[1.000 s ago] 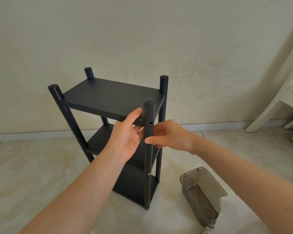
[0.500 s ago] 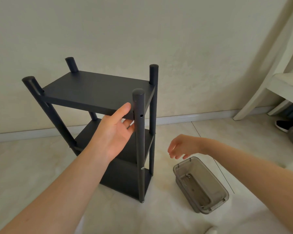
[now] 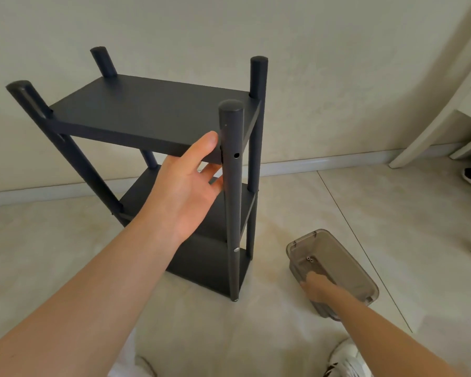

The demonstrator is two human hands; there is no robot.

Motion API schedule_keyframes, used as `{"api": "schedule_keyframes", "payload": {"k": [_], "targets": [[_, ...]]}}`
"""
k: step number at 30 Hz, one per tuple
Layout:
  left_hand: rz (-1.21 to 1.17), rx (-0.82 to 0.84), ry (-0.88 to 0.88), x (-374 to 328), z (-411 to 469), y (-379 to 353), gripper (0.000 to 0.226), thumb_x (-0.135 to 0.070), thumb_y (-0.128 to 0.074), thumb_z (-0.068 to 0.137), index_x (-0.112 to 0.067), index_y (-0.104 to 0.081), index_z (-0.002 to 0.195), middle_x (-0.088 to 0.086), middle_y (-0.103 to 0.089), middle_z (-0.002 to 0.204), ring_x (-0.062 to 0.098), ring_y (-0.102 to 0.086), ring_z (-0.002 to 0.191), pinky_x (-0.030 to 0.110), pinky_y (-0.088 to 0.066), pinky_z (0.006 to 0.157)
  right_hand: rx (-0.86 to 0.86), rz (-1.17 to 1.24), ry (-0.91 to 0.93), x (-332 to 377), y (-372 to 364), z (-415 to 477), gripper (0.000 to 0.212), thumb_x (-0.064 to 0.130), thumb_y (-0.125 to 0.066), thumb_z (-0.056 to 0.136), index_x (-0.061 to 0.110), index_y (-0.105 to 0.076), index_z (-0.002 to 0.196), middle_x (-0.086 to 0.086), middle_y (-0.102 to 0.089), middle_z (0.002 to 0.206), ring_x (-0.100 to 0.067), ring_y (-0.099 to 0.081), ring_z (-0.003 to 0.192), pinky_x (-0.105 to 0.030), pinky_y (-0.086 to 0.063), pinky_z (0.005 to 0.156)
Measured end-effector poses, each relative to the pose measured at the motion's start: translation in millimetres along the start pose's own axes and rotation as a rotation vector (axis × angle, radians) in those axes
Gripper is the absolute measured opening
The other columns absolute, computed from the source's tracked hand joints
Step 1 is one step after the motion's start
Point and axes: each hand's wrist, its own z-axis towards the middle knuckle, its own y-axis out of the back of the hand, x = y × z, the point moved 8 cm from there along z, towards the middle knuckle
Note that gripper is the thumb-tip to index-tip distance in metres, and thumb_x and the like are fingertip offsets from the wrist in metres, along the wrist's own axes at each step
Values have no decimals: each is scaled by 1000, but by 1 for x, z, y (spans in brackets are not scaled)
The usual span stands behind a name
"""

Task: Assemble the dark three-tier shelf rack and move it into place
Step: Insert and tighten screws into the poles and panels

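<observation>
Now the right hand [image 3: 317,291] has dropped into the clear plastic box [image 3: 348,270]; its fingers are too blurry to tell. The left hand [image 3: 185,194] grips the top shelf edge of the dark shelf rack [image 3: 147,115], which stands upright on the floor [image 3: 392,213], three shelves on four round posts.

The dark rack [image 3: 152,115] stands upright on the floor [image 3: 65,254], the left hand [image 3: 186,186] gripping its top shelf beside the near post. Right of the rack, the right hand [image 3: 317,288] is inside a translucent box [image 3: 305,243].

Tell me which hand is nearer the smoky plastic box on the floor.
Right. The right hand reaches into the box; the left hand grips the rack's top shelf.
</observation>
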Motion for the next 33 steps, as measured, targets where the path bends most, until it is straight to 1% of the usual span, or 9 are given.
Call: {"api": "schedule_keyframes", "payload": {"k": [3,7,13,18,20,23,26,30,33], "targets": [[-23,18,-20,0,1,-1,35,-27,-75,74,-17,-67,106,4,-66,106,20,-67,105,36,-60,84,-45,27,-6,2,-15,5,47,15,-25,107,-4,-20,150,-21,-42,148,-30,-52,119,-36,-40,103],[-43,38,-40,-1,1,-2,27,-24,-74,77,-16,-68,102,1,-68,98,19,-67,100,34,-58,81,-65,-39,63,30,-29,10,47,5,-31,102,0,-25,148,-18,-49,141,-32,-55,122,-36,-46,94],[-28,-29,-42,-4,-1,0,30,-23,-75,74,-15,-68,103,2,-71,96,19,-72,101,33,-59,78,60,22,240,89,-61,4,41,14,-41,102,3,-39,142,-17,-56,131,-32,-57,116,-36,-50,94],[-14,-68,-73,-6,-5,2,32,-18,-76,79,-12,-66,108,4,-71,100,19,-72,105,33,-59,80,129,80,355,116,-83,0,30,24,-46,102,7,-51,126,-6,-59,103,-21,-57,90,-27,-47,74],[3,-93,-81,-6,-5,3,31,-17,-73,84,-10,-63,114,5,-71,100,20,-72,106,33,-59,82,136,132,357,117,-80,5,33,33,-39,105,8,-56,117,-3,-57,95,-20,-57,90,-29,-47,82],[12,-87,-86,-7,-6,2,36,-17,-76,80,-10,-63,113,4,-71,100,19,-72,105,33,-59,83,86,179,302,105,-65,20,36,29,-34,107,7,-59,121,-9,-63,112,-22,-59,103,-30,-44,91],[42,-59,-91,-8,-7,2,28,-18,-75,79,-11,-66,105,4,-72,98,19,-72,105,32,-59,85,63,128,213,84,-61,39,36,17,-38,105,4,-49,136,-15,-54,138,-28,-54,124,-33,-43,101],[73,-41,-76,-7,-5,6,25,-19,-69,87,-13,-65,111,4,-72,105,24,-69,113,34,-59,88,57,88,165,72,-75,57,34,12,-42,102,7,-51,134,-15,-56,136,-29,-54,123,-36,-44,103],[123,-20,-54,-4,-4,6,20,-24,-67,84,-19,-76,101,3,-75,108,27,-68,116,34,-60,85,59,95,225,85,-81,63,43,10,-46,100,14,-45,142,-11,-53,140,-28,-53,126,-37,-42,108]]}}
